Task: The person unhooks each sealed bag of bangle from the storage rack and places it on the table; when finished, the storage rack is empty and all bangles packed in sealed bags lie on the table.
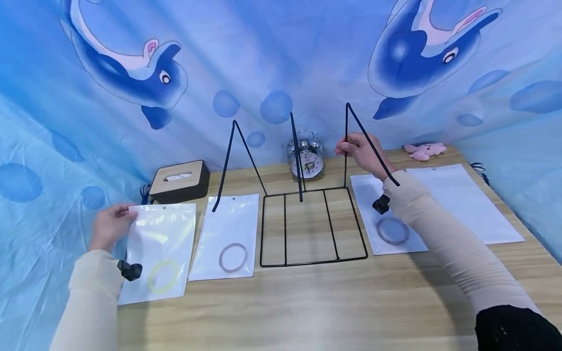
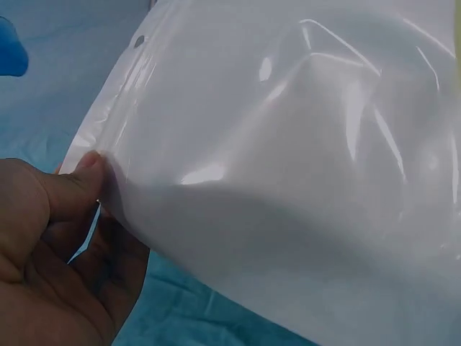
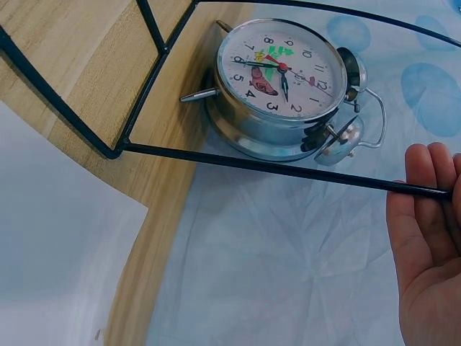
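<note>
My left hand [image 1: 111,225] pinches the upper left corner of a white zip bag [image 1: 151,234] between thumb and fingers. A pale yellow ring [image 1: 150,279] shows through the bag's lower part. In the left wrist view the bag [image 2: 238,144] looks glossy and creased, tilted up at that corner. With my right hand [image 1: 364,153] I hold the right rear upright of a black wire rack [image 1: 303,264]. In the right wrist view the rod [image 3: 288,170] runs across the fingers of that hand [image 3: 432,252]. The rack's base lies on the table, its bent arms rising.
Behind the rack stands a silver twin-bell alarm clock [image 1: 311,168]. A tissue box [image 1: 180,183] sits back left, a pink plush toy [image 1: 424,151] back right. Two more white bags with purplish rings flank the rack, one left [image 1: 224,224], one right [image 1: 366,234]. White sheets [image 1: 470,204] lie farther right.
</note>
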Tool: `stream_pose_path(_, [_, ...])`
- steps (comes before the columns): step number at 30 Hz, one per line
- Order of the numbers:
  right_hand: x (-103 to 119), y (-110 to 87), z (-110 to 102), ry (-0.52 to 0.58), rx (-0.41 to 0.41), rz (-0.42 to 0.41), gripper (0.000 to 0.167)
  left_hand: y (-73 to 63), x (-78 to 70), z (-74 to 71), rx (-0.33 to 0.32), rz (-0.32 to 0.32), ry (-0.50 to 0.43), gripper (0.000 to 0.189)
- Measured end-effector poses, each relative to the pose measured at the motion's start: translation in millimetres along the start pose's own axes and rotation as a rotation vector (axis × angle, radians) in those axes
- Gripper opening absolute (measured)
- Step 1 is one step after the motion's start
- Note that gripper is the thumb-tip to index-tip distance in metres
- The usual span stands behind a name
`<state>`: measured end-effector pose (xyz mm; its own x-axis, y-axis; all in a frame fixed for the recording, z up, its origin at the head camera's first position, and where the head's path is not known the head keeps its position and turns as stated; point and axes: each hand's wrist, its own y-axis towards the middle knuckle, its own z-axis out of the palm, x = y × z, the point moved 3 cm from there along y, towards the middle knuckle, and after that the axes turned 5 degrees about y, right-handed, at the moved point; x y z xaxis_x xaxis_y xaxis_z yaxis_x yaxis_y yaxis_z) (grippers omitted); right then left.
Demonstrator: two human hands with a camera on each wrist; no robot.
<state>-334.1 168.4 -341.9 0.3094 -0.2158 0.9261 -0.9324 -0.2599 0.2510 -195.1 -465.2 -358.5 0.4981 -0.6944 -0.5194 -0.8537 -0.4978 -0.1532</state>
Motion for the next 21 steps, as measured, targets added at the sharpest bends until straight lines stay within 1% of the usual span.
stream_pose_path(4, [1.7,-1.7,-1.0,-0.008,0.001,0.003,0.021,10.9,-3.2,10.3,0.011,-0.036,-0.018,0.051])
stream_pose_path(6, [3.3,-1.3,-1.0,-0.002,0.005,-0.004,0.022,15.1,-6.2,13.4,0.0,-0.044,-0.014,0.051])
stream_pose_path(10, [1.6,-1.1,1.8,0.033,0.019,-0.016,0.024,22.0,-7.6,22.5,-0.021,-0.071,0.007,0.051])
stream_pose_path(17, [-0.1,0.4,-2.2,0.042,0.023,-0.012,0.025,35.2,-15.6,34.4,-0.025,-0.113,0.003,0.049])
stream_pose_path(21, [-1.4,0.8,-2.4,0.046,0.028,-0.011,0.025,40.8,-18.6,40.5,-0.029,-0.126,0.009,0.047])
